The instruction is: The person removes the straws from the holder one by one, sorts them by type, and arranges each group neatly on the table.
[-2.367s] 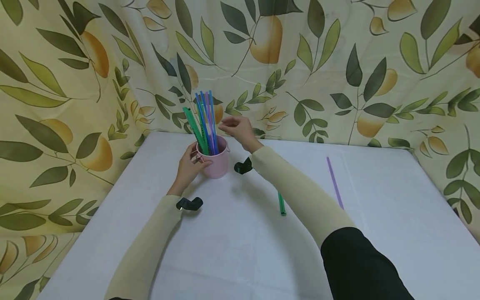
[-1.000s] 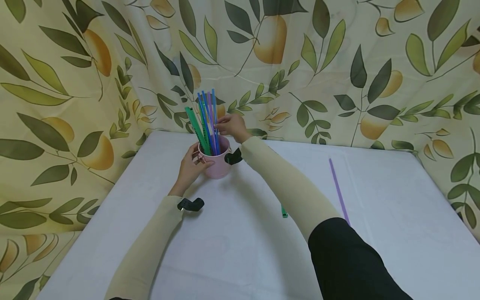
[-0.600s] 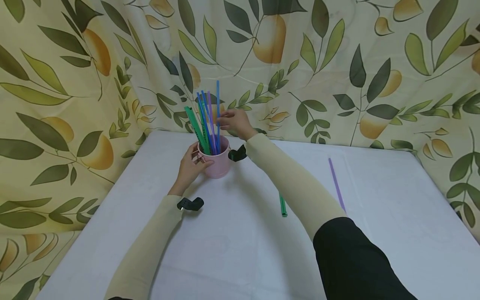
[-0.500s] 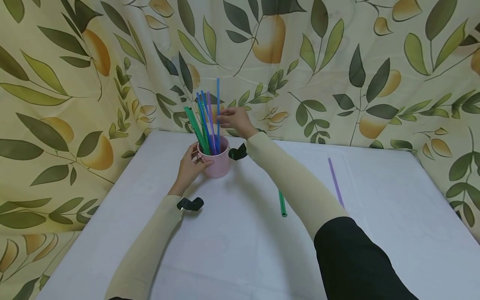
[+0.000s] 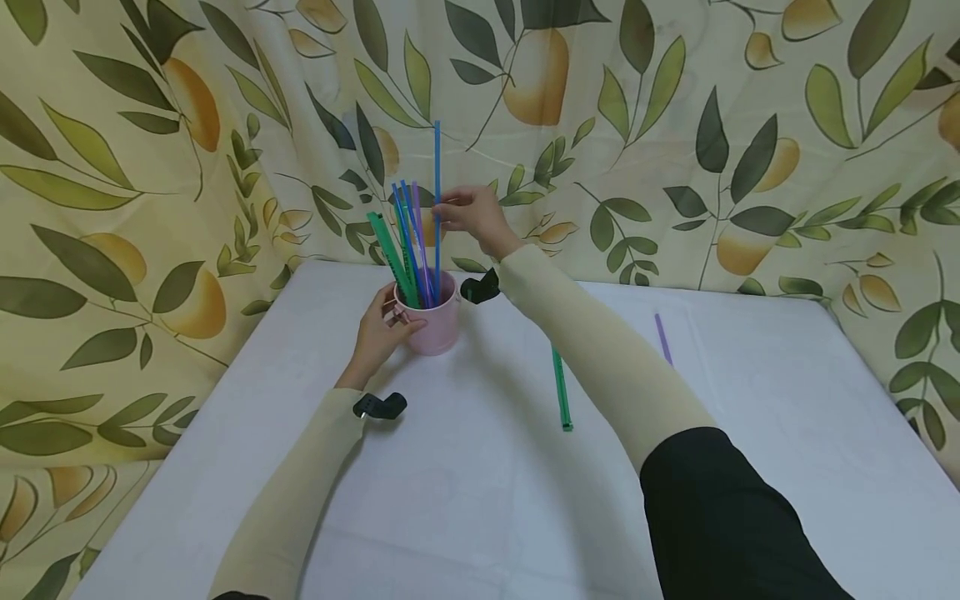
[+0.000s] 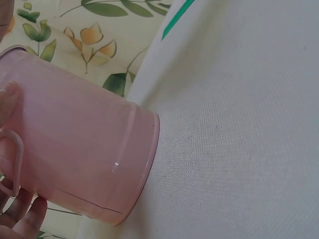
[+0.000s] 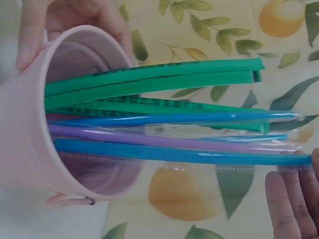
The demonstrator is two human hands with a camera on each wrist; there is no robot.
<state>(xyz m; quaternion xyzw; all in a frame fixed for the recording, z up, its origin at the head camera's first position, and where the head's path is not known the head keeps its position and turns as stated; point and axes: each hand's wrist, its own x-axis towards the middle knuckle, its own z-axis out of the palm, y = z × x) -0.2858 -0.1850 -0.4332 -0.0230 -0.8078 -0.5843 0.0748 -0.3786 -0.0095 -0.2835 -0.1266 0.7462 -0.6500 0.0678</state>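
Note:
A pink metal cup [image 5: 435, 323] stands on the white table [image 5: 480, 500] near its far edge, holding several green, blue and purple straws. My left hand [image 5: 377, 333] grips the cup [image 6: 79, 164] by its left side and handle. My right hand [image 5: 471, 215] pinches a blue straw [image 5: 437, 200] above the cup and holds it upright, higher than the others, its lower end still inside the cup. In the right wrist view the blue straw [image 7: 169, 154] lies below the purple and green ones in the cup [image 7: 35, 139].
A green straw [image 5: 559, 390] and a purple straw [image 5: 662, 337] lie loose on the table, right of the cup, partly hidden by my right arm. A leaf-and-fruit patterned curtain [image 5: 675, 125] hangs behind and to the left.
My right hand took hold of the blue straw among those in the cup and has raised it steadily upward. My left hand has stayed on the cup.

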